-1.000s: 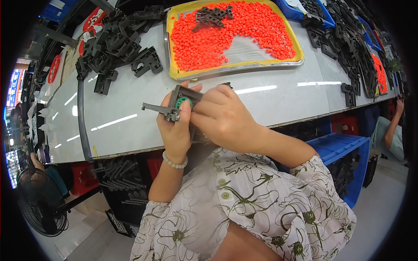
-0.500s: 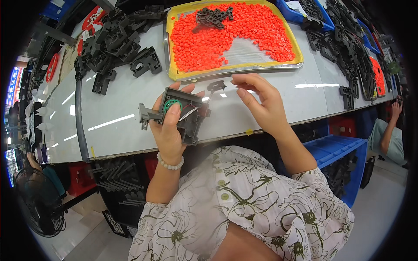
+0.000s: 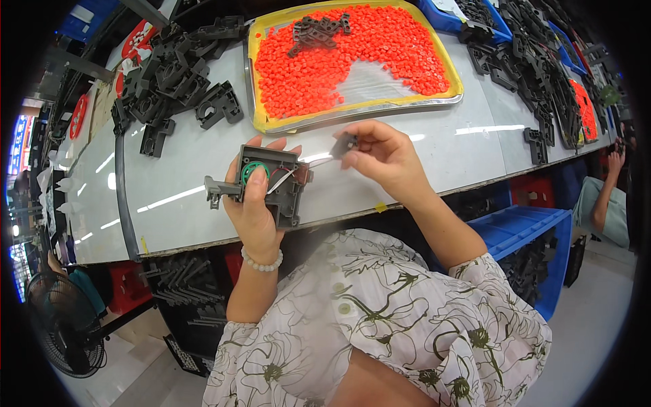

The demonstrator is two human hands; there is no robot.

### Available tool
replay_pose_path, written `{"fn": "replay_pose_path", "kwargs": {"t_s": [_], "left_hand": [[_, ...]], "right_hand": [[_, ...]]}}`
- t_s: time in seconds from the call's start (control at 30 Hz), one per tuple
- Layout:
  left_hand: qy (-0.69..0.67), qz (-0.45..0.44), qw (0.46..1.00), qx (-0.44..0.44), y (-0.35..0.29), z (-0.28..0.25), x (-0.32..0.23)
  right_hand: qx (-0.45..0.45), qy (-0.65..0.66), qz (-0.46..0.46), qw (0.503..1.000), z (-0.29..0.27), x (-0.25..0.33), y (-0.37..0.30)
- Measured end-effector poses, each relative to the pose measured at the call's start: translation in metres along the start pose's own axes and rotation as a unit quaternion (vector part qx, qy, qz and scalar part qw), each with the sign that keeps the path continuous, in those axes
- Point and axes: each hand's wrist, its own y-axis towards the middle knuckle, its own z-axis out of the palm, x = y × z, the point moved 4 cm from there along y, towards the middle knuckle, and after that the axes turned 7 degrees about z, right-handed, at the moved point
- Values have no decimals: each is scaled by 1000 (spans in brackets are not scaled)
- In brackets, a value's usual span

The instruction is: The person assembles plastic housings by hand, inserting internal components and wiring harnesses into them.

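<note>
My left hand [image 3: 254,210] grips a dark grey plastic housing [image 3: 274,183] with a green ring inside it, my thumb pressing beside the ring. A thin white wire runs from the housing to a small dark part [image 3: 342,144] pinched in the fingers of my right hand [image 3: 383,159], held to the right of the housing above the table's near edge. Behind both hands lies a yellow-rimmed tray [image 3: 261,122] full of small orange pieces [image 3: 380,57], with a few black parts at its far side.
A pile of black plastic housings [image 3: 176,81] lies at the back left of the grey table [image 3: 475,146]. More black parts [image 3: 542,74] and blue bins [image 3: 447,17] stand at the right. Another person [image 3: 603,203] sits far right. A fan [image 3: 64,332] stands lower left.
My right hand has left the housing and drawn away to the right, pulling the small dark part on its white wire out. The left hand has turned the housing's open face up.
</note>
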Motion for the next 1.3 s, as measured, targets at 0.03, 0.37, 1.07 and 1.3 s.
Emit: {"fn": "replay_pose_path", "kwargs": {"t_s": [0.03,0.37,1.07,1.3], "left_hand": [[3,8,1000,-8,0,-1,0],[36,89,995,-6,-1,-1,-4],[124,145,981,38,-10,3,1],[99,137,985,29,-11,9,-2]], "right_hand": [[5,-21,-2,1000,1,2,-4],[10,-324,-17,946,17,8,-20],[50,43,176,982,36,-31,-12],[100,30,252,962,32,-34,-5]]}}
